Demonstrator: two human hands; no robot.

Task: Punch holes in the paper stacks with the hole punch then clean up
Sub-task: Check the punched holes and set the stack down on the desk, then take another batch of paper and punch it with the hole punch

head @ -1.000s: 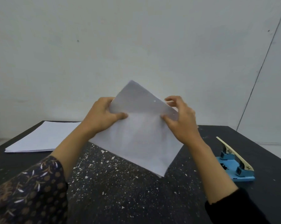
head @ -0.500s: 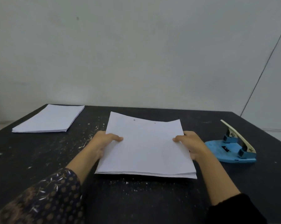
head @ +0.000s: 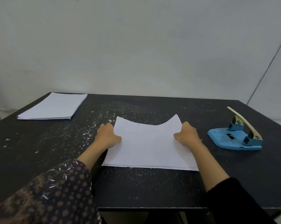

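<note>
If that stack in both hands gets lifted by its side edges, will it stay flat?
Probably not: the paper stack already sags in the middle between the left hand and right hand. It looks thin, so likely light, and loose sheets may fan apart.

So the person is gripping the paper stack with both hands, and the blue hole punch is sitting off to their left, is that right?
Not quite. The head view shows the blue hole punch on the person's right, beyond the right hand. The rest holds: the left hand and right hand both grip the paper stack by its sides.
</note>
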